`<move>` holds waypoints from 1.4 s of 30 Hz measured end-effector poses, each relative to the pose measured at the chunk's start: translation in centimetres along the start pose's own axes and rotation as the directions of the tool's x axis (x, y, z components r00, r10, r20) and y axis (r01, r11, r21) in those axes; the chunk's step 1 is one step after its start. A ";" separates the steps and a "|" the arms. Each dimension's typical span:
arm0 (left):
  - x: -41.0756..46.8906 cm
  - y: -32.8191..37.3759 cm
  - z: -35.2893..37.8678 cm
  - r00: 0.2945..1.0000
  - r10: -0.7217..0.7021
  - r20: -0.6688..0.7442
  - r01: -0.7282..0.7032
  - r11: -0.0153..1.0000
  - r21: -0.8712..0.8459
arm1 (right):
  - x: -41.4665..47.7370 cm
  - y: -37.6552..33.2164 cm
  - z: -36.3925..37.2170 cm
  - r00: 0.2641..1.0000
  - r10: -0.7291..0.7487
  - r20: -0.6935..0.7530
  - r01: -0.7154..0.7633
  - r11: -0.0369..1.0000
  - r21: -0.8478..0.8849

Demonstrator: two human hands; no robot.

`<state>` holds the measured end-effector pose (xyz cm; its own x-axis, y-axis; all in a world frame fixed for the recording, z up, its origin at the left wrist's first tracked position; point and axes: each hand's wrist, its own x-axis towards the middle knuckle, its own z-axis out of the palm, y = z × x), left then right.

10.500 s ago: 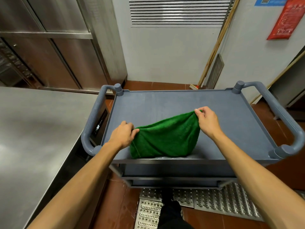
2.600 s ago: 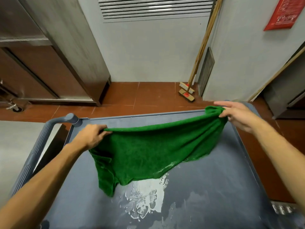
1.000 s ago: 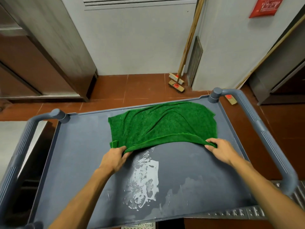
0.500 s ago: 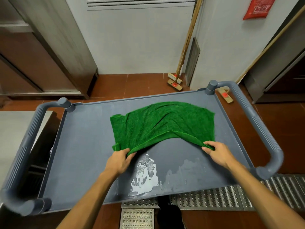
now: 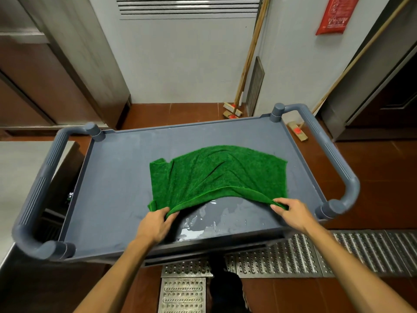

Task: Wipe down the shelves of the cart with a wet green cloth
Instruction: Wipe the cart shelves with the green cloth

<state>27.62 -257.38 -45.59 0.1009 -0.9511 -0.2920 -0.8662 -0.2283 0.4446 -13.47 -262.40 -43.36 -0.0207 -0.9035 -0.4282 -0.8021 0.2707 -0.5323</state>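
Both hands [image 5: 155, 224] [image 5: 292, 211] on green cloth [image 5: 216, 172]

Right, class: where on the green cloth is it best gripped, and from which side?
At its two near corners, from the near side: the green cloth lies spread flat, only its near hem lifted off the top shelf, where left hand and right hand pinch it.

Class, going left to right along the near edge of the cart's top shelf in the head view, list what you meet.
Left handle, left hand gripping the green cloth, wet patch, right hand gripping it too, right handle.
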 end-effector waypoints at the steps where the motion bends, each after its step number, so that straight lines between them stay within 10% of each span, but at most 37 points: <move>1: -0.4 -0.1 -0.1 1.000 0.006 0.000 -0.006 1.000 0.001 | -0.5 0.2 0.1 1.000 0.001 -0.007 -0.001 1.000 0.007; 42: -15.5 -5.0 -2.7 0.989 0.023 -0.143 -0.034 0.997 -0.075 | -13.7 2.0 1.8 0.894 -0.226 -0.387 0.309 0.936 0.167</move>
<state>31.71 -242.08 -41.02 0.1494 -0.9761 -0.1577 -0.8298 -0.2105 0.5169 -13.76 -248.87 -39.86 -0.0684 -0.9975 0.0201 -0.6577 0.0299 -0.7527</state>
